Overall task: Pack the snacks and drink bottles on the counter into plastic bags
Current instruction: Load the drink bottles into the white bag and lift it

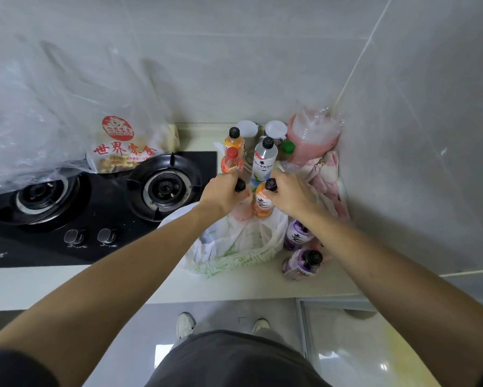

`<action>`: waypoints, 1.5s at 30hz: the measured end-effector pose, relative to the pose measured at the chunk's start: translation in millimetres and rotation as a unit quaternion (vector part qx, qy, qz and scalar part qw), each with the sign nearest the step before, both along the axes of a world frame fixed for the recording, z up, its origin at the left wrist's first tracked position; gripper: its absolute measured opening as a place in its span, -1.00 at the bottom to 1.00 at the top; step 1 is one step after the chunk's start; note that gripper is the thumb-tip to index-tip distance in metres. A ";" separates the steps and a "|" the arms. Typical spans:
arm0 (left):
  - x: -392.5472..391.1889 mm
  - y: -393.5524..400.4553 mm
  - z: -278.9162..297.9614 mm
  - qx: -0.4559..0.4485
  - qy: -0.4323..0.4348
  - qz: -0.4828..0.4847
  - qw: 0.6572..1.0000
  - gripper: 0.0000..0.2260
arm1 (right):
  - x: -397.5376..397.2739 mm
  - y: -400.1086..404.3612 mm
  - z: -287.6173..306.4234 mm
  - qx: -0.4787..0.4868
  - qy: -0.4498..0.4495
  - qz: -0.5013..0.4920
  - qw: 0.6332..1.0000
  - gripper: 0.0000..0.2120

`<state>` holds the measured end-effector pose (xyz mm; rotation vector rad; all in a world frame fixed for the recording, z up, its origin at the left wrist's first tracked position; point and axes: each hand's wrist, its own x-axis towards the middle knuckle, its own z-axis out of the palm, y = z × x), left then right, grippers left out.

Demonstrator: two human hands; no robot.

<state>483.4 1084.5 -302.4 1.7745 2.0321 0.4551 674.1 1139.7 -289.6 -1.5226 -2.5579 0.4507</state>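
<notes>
— So, where are we? Both hands are busy: our left hand (223, 191) is wrapped round the neck of a pink bottle (241, 205), and our right hand (289, 192) is clamped on the orange bottle (264, 203) just beside it. The two bottles hang side by side, right over the mouth of the white bag (234, 244).

— Then we should lower them together, straight down, bases first, so they stand upright inside rather than tipping against the bag's wall.

— Agreed. The mouth looks slack and partly folded; we'd judge a base could catch on the rim, so we ease in slowly and let go only once each bottle sits on the bench (140, 286) through the plastic.

— What's left afterwards?

— Beyond our hands, a red-capped bottle (232, 162), another orange one (234, 139) and a tall white bottle (265, 160). Under our right forearm, two purple bottles (301, 263). The snack bag (117, 148) sits far off our left hand, by the stove (95, 202).
</notes>
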 end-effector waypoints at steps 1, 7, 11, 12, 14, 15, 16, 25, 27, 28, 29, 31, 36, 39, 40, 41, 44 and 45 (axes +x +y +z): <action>2.8 6.0 1.3 -0.003 -0.004 0.002 1.000 -0.79 | 1.6 6.0 0.4 -0.003 0.005 -0.002 1.000 -0.70; 12.5 29.6 5.9 -0.008 -0.006 -0.021 1.000 -0.80 | 5.3 26.1 0.0 -0.004 -0.016 0.023 1.000 -0.68; 12.2 31.7 8.5 -0.034 0.009 -0.042 0.998 -0.79 | 5.3 28.4 2.3 -0.018 -0.019 0.031 0.999 -0.67; 11.6 30.6 8.7 -0.037 0.009 -0.043 0.998 -0.79 | 5.6 28.9 2.8 -0.025 -0.020 0.030 0.999 -0.67; 10.4 26.9 7.8 -0.033 0.010 -0.047 0.998 -0.78 | 7.6 29.3 4.7 -0.042 -0.020 0.021 0.999 -0.64; 10.1 24.4 7.7 -0.029 0.014 -0.048 0.998 -0.78 | 9.5 29.0 6.5 -0.047 -0.020 0.016 0.999 -0.61; 9.5 22.7 7.1 -0.022 0.020 -0.048 0.998 -0.77 | 12.0 28.7 8.8 -0.047 -0.021 0.012 0.999 -0.59; 21.7 -1.2 18.8 0.140 0.159 -0.066 0.975 -0.62 | 51.5 10.8 21.3 -0.052 -0.038 0.013 0.998 -0.72; 34.3 -7.5 26.6 0.161 0.121 -0.121 0.972 -0.72 | 62.8 3.7 24.5 -0.052 -0.039 0.009 0.998 -0.78; 42.5 -10.5 30.1 0.148 0.091 -0.150 0.973 -0.74 | 69.0 -0.4 25.8 -0.049 -0.039 0.002 0.998 -0.81; 51.7 -13.8 33.3 0.128 0.062 -0.174 0.974 -0.75 | 76.7 -4.5 25.7 -0.046 -0.038 -0.007 0.998 -0.82; 71.5 -16.8 35.7 0.099 0.027 -0.206 0.973 -0.74 | 93.2 -14.7 23.7 -0.032 -0.027 -0.029 0.999 -0.84; 122.6 -18.6 33.7 0.024 0.086 -0.262 0.961 -0.49 | 137.9 -48.6 18.3 -0.023 0.014 -0.054 0.998 -0.65; 142.9 -20.1 24.7 0.005 0.108 -0.260 0.959 -0.55 | 160.4 -67.3 14.7 -0.024 -0.008 -0.063 0.998 -0.83; 147.3 -20.4 21.6 0.004 0.119 -0.260 0.958 -0.57 | 166.2 -72.3 13.1 -0.010 -0.019 -0.061 0.998 -0.89; 150.6 -20.6 19.9 0.002 0.130 -0.258 0.957 -0.60 | 170.7 -76.8 11.8 0.001 -0.036 -0.059 0.998 -0.75; 153.1 -18.8 15.1 -0.004 0.147 -0.242 0.959 -0.65 | 178.7 -85.8 7.6 0.015 -0.065 -0.066 0.996 -0.67; 152.8 -18.6 14.6 -0.008 0.146 -0.238 0.960 -0.65 | 180.5 -85.8 4.7 0.010 -0.064 -0.071 0.995 -0.67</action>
